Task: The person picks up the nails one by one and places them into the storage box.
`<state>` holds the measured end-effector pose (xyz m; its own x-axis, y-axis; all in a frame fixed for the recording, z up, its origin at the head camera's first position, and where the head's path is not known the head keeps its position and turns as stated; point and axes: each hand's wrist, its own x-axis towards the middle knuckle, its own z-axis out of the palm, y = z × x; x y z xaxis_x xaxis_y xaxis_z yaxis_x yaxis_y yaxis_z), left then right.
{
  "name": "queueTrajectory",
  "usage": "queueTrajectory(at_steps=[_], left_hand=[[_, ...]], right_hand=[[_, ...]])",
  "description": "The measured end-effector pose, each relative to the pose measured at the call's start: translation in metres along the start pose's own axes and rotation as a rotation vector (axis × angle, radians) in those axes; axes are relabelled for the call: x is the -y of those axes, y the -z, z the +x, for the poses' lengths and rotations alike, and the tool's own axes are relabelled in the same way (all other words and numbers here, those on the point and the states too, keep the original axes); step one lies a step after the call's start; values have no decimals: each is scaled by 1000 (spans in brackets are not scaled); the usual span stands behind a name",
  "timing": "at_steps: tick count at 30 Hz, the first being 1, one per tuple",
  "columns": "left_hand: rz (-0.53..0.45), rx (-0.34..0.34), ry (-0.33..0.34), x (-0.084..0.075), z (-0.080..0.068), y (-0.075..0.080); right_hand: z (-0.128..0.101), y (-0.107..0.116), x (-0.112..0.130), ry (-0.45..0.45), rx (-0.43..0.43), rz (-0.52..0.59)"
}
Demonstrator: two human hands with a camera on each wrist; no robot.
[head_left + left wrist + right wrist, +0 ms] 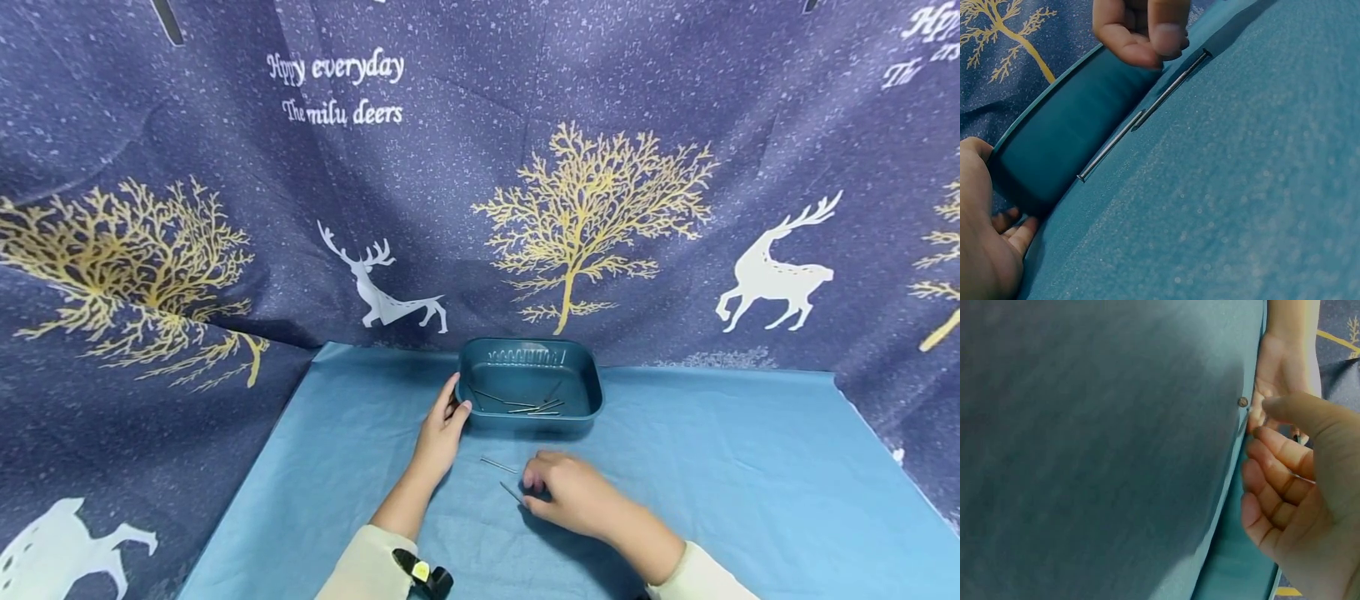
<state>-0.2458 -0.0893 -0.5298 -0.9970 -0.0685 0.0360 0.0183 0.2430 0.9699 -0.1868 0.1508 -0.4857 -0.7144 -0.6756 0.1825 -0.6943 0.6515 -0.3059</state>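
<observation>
My left hand grips the left front corner of a teal rectangular tray, with the thumb by its front edge and the fingers along its side. Several thin metal nails lie inside it. On the cloth before the tray are two loose nails, one farther back and one nearer me; in the left wrist view these nails lie almost end to end. Just right of them hovers my right hand, its fingers loosely bent. The right wrist view shows its thumb apart from the fingers, beside a nail head.
A light blue cloth covers the table. Behind it hangs a dark blue curtain printed with deer and yellow trees, close to the tray's back edge. A black strap with a small device sits on the left sleeve.
</observation>
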Motion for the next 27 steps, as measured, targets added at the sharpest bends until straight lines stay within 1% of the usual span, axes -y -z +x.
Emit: queueTrajectory(at_steps=[2, 9, 17, 21, 27], left_hand=[[3, 3, 0, 0, 0, 0], [-1, 12, 2, -1, 0, 1], [-15, 20, 12, -1, -3, 1], [-20, 15, 14, -1, -2, 0], [-22, 24, 14, 0, -2, 1]], right_hand=[[0, -1, 0, 7, 8, -5], [0, -4, 0, 44, -6, -13], [1, -3, 2, 32, 70, 46], [2, -3, 3, 30, 84, 62], [3, -3, 3, 36, 97, 66]])
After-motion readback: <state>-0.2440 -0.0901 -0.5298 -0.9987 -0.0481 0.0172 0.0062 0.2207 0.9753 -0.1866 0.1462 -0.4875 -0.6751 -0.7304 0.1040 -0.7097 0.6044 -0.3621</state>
